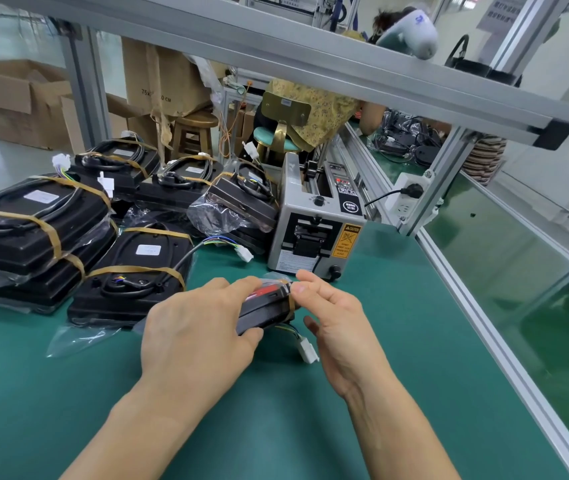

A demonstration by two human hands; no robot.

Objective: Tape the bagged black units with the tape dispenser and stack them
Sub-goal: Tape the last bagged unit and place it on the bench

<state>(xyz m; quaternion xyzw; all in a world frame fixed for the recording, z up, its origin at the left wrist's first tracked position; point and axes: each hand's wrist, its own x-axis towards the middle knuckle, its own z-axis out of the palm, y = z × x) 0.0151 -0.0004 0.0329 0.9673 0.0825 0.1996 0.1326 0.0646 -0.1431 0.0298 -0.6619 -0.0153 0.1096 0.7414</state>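
I hold the black box point(265, 308) in its clear bag just above the green table point(397, 341), right in front of the tape machine point(316, 230). I think it is kept that close so the next strip of tape is only a short reach away.

My left hand point(194, 332) lies over the top of the box. Its fingers curl round the far edge and the thumb tucks under the near side. That grip keeps the box steady and tipped up, so the end faces my other hand.

My right hand point(336, 327) is at that end. Its first finger and thumb press on a brown tape strip point(291, 303) that goes round the end of the box. The other fingers are loose and half open, holding nothing. I think I am rubbing the strip down so it sticks.

A white plug point(309, 349) on thin wires hangs out under the box, between my hands.

To the left, the done boxes point(37, 223) sit in a pile, each with brown bands round it. I think this one goes there when its tape is on.
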